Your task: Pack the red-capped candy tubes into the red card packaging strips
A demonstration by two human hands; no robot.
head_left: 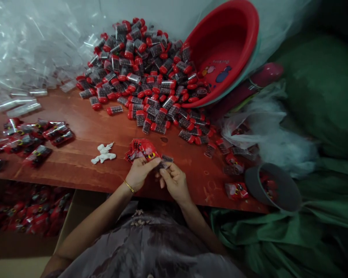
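Note:
Near the front of the red-brown table my left hand (139, 173), with a gold bangle at its wrist, and my right hand (175, 181) meet, fingers closed. Between the fingertips they pinch a small dark see-through container (162, 165), partly hidden by the fingers. Touching my left fingers from behind is a fanned stack of red printed packets (140, 148). Another small dark container (167, 158) lies just beyond my right fingertips. Farther back spreads a big heap of clear containers with dark contents and red caps (150, 85).
A red basin (230, 42) tips toward the heap. Clear plastic sleeves (31, 50) pile up back left; filled packets (31, 139) lie nearer. A white crumpled piece (103, 153) is left of my hands. At right stands a grey tub (262, 185). Below left is a box of red packets (29, 212).

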